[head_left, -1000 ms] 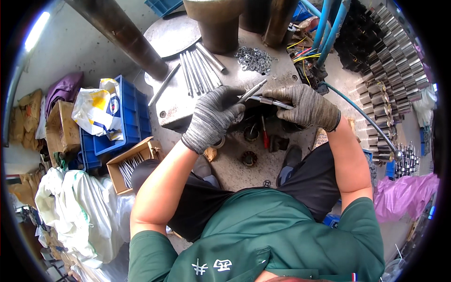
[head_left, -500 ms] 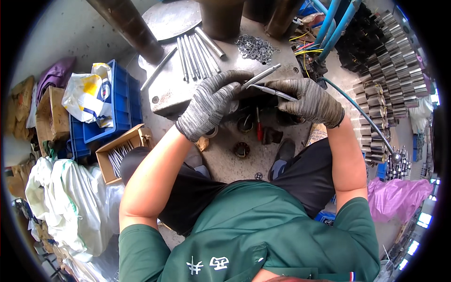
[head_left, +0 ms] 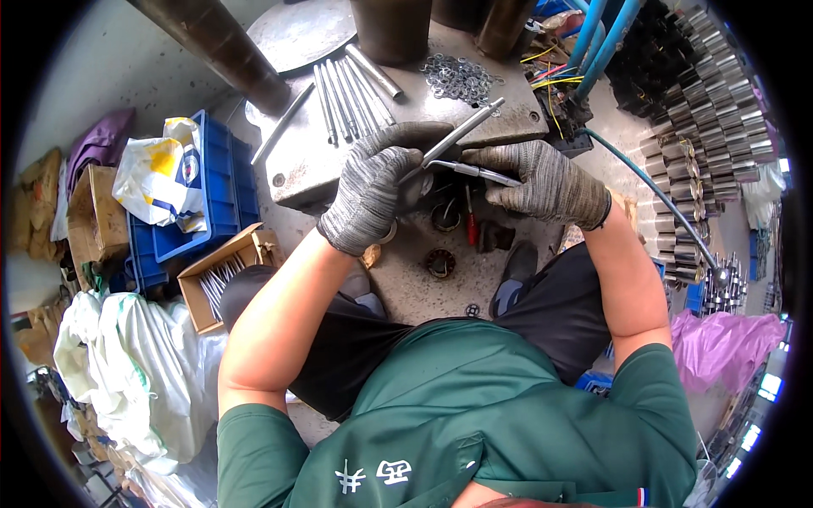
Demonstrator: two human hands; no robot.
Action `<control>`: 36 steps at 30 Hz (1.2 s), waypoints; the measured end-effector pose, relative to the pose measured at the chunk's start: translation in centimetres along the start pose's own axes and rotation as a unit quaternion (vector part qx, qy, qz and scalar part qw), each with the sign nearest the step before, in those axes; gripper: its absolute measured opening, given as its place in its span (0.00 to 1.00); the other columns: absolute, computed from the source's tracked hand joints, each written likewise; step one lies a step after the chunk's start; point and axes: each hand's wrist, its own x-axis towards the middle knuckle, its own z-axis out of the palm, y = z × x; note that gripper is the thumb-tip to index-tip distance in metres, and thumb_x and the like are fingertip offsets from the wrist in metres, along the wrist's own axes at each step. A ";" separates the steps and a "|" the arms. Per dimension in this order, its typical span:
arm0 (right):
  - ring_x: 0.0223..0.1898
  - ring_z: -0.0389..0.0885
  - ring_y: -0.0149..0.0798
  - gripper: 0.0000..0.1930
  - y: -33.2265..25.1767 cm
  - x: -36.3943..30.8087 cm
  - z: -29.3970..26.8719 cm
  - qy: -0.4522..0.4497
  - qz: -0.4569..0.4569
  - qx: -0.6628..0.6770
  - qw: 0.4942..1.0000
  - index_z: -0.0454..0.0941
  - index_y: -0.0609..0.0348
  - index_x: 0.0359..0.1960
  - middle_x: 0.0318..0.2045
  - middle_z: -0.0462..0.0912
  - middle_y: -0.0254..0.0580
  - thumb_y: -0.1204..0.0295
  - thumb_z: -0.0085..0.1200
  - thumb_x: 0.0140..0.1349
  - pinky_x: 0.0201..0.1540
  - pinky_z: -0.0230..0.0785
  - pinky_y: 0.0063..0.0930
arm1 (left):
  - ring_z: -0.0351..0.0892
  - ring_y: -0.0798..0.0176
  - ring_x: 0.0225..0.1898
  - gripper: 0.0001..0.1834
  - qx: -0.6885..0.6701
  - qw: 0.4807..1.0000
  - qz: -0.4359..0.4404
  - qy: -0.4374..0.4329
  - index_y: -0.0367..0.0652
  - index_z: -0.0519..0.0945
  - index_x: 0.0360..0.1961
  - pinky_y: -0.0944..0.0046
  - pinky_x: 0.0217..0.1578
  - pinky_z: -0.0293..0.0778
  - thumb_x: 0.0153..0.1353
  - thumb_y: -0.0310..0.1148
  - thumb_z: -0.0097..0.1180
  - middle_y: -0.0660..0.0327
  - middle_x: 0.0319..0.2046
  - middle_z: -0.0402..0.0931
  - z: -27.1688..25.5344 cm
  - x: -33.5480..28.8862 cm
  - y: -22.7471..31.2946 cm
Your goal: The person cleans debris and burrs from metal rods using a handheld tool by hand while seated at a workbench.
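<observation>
In a grey knit glove, my left hand [head_left: 369,193] grips a slim metal shaft [head_left: 467,126], which slants up to the right. My right hand [head_left: 552,184], gloved too, is closed on a thin silver pointed tool [head_left: 481,173]. Its tip meets or lies very near the shaft beside my left fingers; contact is hard to make out. Beyond my hands, several metal shafts [head_left: 345,103] lie side by side on the metal bench [head_left: 296,161]. A pile of small metal rings [head_left: 457,80] sits to their right.
A dark column [head_left: 216,51] and a thick cylinder [head_left: 389,30] rise at the back. Blue crates [head_left: 233,186] and a cardboard box of metal rods [head_left: 190,296] stand left. Stacked metal cylinders [head_left: 703,127] line the right. A red-handled tool [head_left: 472,233] is below the bench edge.
The shaft's upper end now points more steeply upward. My right hand and the tool have shifted slightly left, the tip nearer the shaft's lower part. Both hands keep their hold.
</observation>
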 end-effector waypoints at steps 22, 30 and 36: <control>0.50 0.84 0.35 0.35 -0.3 -0.1 0.1 -0.003 0.039 0.028 0.999 0.73 0.56 0.70 0.47 0.87 0.47 0.74 0.62 0.57 0.56 0.75 0.33 | 0.72 0.73 0.17 0.30 -0.095 0.995 -0.021 -0.031 0.25 0.69 0.67 0.77 0.18 0.68 0.64 0.27 0.46 0.41 0.50 0.83 -0.4 0.2 -0.3; 0.44 0.85 0.30 0.30 -0.3 -0.7 -0.3 -0.108 0.254 0.379 0.883 0.75 0.60 0.65 0.42 0.85 0.38 0.68 0.70 0.61 0.45 0.78 0.27 | 0.72 0.68 0.15 0.32 -0.283 0.955 -0.002 -0.092 0.26 0.65 0.69 0.74 0.13 0.69 0.67 0.31 0.51 0.38 0.52 0.82 -2.3 1.7 -1.6; 0.42 0.82 0.52 0.13 2.1 -1.3 0.3 0.159 0.021 -0.299 0.941 0.78 0.59 0.41 0.34 0.81 0.48 0.74 0.63 0.54 0.46 0.75 0.45 | 0.76 0.66 0.16 0.38 -0.287 0.951 0.018 -0.111 0.31 0.65 0.71 0.71 0.16 0.73 0.62 0.39 0.58 0.41 0.47 0.84 -2.8 1.7 -0.6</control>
